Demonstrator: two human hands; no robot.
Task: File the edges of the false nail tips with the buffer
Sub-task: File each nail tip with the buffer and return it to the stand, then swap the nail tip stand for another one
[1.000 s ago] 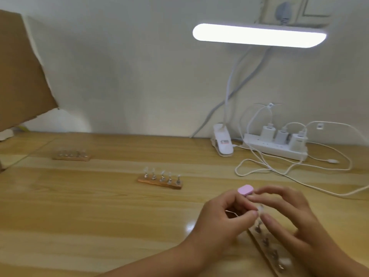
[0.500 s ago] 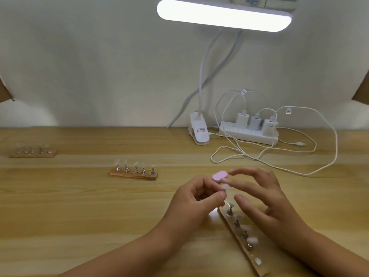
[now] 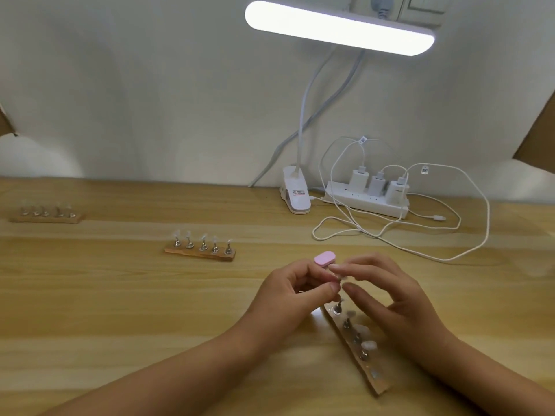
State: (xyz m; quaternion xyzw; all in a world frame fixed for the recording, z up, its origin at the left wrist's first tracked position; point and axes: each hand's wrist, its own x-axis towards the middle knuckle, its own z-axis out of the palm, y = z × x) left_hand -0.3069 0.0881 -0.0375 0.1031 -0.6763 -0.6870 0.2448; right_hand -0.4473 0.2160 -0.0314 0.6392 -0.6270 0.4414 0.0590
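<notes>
On the table (image 3: 120, 295), lower centre of the frame, the left hand (image 3: 295, 292) has its fingers curled round the pink buffer (image 3: 324, 258). The right hand (image 3: 387, 298), fingers loosely spread, meets a blurred nail tip (image 3: 342, 277); whether it pinches the tip, I cannot tell.

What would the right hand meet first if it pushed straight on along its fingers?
The pink buffer pinched in the left hand: the right hand points its fingers left at it, and they look nearly touching, though depth is unclear.
</notes>
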